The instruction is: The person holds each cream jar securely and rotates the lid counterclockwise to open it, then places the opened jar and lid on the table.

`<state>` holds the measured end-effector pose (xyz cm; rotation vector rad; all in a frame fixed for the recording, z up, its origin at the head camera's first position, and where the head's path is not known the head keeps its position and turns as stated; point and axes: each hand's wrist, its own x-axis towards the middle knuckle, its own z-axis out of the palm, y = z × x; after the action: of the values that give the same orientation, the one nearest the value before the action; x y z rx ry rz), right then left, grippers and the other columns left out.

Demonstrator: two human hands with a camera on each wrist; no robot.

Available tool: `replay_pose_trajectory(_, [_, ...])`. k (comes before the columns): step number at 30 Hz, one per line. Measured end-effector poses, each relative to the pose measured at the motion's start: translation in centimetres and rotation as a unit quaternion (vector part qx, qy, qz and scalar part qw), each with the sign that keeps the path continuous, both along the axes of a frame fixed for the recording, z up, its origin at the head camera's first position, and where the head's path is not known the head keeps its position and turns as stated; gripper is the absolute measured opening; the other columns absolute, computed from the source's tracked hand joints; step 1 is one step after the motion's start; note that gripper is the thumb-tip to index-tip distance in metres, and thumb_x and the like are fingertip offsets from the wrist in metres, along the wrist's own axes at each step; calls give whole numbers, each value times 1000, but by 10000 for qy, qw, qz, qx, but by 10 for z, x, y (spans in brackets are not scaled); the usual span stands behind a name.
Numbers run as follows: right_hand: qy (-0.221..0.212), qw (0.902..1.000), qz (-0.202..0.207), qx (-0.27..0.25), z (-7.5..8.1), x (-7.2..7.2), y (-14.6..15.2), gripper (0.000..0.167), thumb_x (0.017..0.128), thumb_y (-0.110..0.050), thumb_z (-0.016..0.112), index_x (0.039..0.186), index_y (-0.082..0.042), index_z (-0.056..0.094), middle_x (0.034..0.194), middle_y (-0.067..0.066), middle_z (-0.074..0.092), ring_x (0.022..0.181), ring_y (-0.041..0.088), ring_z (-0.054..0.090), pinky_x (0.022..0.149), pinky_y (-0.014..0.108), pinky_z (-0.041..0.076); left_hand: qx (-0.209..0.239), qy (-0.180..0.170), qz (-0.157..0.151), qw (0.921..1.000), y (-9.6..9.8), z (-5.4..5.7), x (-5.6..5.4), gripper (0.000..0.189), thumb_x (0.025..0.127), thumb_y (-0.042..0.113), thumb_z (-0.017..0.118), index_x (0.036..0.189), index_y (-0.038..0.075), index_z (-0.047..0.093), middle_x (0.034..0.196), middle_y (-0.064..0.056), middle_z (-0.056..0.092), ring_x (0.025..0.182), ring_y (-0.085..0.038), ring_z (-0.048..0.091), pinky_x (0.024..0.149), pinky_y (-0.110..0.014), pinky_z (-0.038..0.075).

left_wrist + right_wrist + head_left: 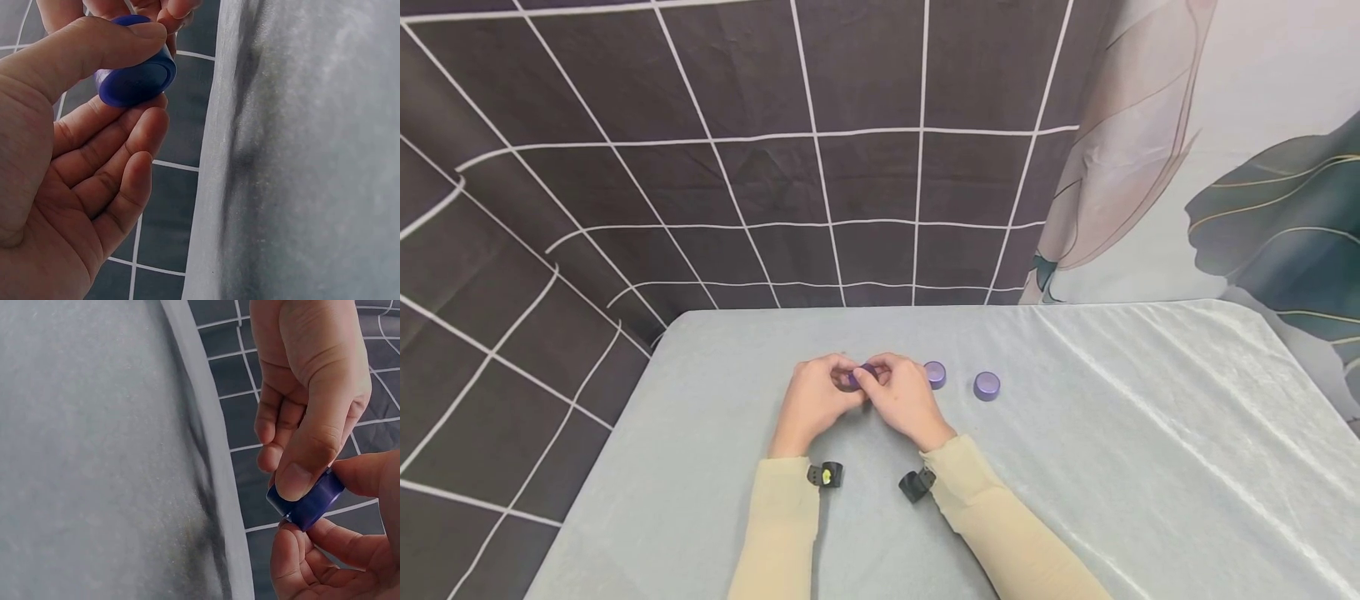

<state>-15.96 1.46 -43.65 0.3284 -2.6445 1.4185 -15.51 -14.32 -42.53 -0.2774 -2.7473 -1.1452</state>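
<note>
Both hands meet over the table around a small round purple container (853, 380). My left hand (811, 402) pinches it between thumb and fingertips; its other fingers lie loosely curled below, as the left wrist view shows. My right hand (907, 400) grips the same container from the other side, thumb pressed on it. In the right wrist view the container (317, 501) is tilted, with a seam between the parts the two hands hold. The left wrist view shows its flat dark-blue end (139, 84). Fingers hide much of it in the head view.
Two similar purple round containers stand on the table to the right of the hands, one (935, 375) close beside the right hand and another (987, 386) farther right. A pale cloth (1112, 467) covers the table. Dark gridded fabric (865, 183) hangs behind it.
</note>
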Motion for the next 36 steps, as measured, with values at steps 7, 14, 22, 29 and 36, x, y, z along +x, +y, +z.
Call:
replay_pose_trajectory(7, [-56, 9999, 85, -68, 3, 0, 0, 26, 92, -27, 68, 103, -4, 74, 81, 1, 71, 73, 11, 65, 70, 31, 54, -64, -61, 70, 9999, -1, -3, -1, 26, 71, 19, 87, 94, 12, 77, 76, 6, 70, 69, -8, 63, 68, -31, 53])
replay_pose_trajectory(14, [-30, 9999, 126, -102, 3, 0, 1, 25, 92, -26, 69, 104, -4, 74, 84, 1, 72, 74, 10, 66, 72, 32, 54, -44, -40, 59, 10000, -1, -2, -1, 29, 71, 19, 88, 96, 10, 77, 79, 5, 72, 72, -9, 65, 70, -32, 54])
replay_pose_trajectory(22, [28, 9997, 227, -82, 2, -1, 1, 27, 91, -25, 70, 106, -3, 73, 81, -1, 71, 72, 8, 65, 71, 31, 53, -38, -68, 55, 10000, -2, -4, -2, 29, 72, 19, 87, 97, 9, 77, 80, 4, 72, 72, -9, 66, 70, -32, 55])
replay_pose_trajectory(29, [74, 9996, 255, -7, 2, -2, 2, 28, 90, -25, 70, 107, -3, 73, 81, -2, 71, 73, 8, 64, 72, 32, 53, -54, -66, 71, 9999, -2, -3, -1, 29, 71, 19, 88, 97, 10, 77, 79, 4, 72, 71, -9, 65, 70, -32, 55])
replay_pose_trajectory(36, [45, 9994, 329, 33, 3, -2, 3, 30, 90, -25, 69, 110, -2, 73, 82, -1, 71, 73, 7, 65, 73, 31, 53, -103, 4, 63, 9999, -2, -2, -1, 28, 72, 20, 87, 96, 10, 77, 78, 4, 72, 70, -8, 64, 68, -31, 54])
